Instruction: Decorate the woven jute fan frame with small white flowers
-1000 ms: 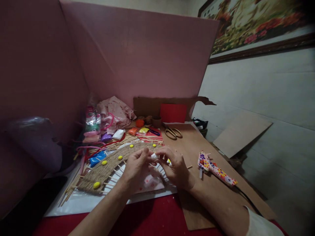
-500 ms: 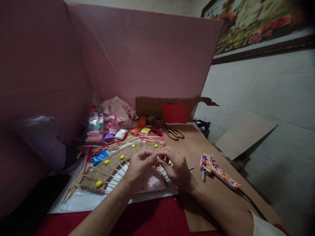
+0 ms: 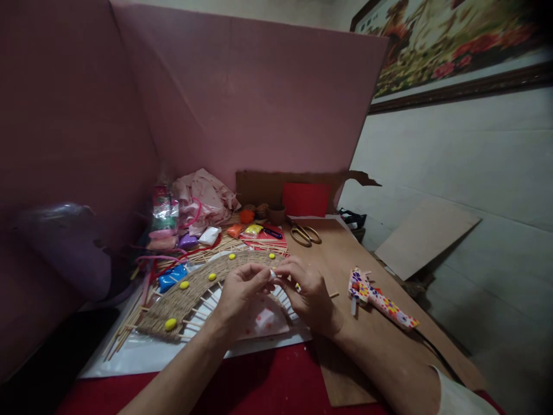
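My left hand point(image 3: 248, 288) and my right hand point(image 3: 305, 288) meet over the craft piece, both closed. Between their fingertips they pinch a small white piece of modelling clay point(image 3: 272, 275), mostly covered by the fingers. Below them lies a fan-shaped frame of thin sticks with an arched band of woven twine point(image 3: 190, 297). Several yellow clay dots point(image 3: 171, 324) sit along that band. White material with red spots point(image 3: 264, 323) shows under my hands at the inner part of the fan.
Scissors point(image 3: 305, 235) and a flower-patterned glue gun point(image 3: 380, 300) lie on the brown board point(image 3: 341, 346). Behind the fan are clay packets, a blue one point(image 3: 171, 278) and a white one point(image 3: 210, 236) among them, loose sticks and crumpled pink fabric point(image 3: 203, 196). Pink panels stand behind and left.
My fingers have shifted slightly, so more of the white piece shows between them. The whole view has moved a little; the things on the table lie as before.
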`<move>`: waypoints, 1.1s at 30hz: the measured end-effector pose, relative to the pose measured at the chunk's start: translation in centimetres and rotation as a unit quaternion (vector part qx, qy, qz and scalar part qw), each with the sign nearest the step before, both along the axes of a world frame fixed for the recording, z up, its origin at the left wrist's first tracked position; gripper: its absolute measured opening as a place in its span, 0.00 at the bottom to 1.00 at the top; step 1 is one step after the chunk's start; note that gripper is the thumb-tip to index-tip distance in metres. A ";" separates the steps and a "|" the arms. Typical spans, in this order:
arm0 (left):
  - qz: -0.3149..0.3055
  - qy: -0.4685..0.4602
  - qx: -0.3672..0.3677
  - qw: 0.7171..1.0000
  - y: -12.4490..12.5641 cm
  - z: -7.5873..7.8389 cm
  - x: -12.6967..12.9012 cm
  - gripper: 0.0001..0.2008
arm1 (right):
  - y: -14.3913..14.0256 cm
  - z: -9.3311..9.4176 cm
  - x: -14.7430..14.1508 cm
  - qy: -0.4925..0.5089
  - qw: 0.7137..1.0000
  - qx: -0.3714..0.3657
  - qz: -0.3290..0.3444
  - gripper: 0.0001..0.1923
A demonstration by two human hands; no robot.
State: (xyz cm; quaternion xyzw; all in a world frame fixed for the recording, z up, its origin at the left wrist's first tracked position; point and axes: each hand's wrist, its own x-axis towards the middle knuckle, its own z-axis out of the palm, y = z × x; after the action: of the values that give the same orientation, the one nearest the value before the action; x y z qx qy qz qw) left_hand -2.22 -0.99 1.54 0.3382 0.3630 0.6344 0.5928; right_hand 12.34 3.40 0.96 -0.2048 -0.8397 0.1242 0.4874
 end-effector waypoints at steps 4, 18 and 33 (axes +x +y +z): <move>-0.008 -0.040 -0.010 0.999 -0.1 0.3 0.2 0.12 | 0.1 -0.1 0.0 0.008 1.000 0.001 0.010 0.05; 0.010 -0.024 0.004 1.000 0.0 0.1 -0.3 0.14 | 0.2 -0.2 0.0 0.007 1.000 -0.009 -0.024 0.05; 0.053 0.033 -0.004 0.998 -0.2 0.1 0.6 0.10 | -0.2 0.0 0.3 0.031 0.996 -0.054 -0.069 0.06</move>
State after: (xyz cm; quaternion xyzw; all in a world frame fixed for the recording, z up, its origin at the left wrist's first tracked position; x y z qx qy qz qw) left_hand -1.60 -1.17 1.60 0.3369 0.4028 0.6517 0.5473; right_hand 12.61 3.24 0.96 -0.2844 -0.8000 0.1419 0.5089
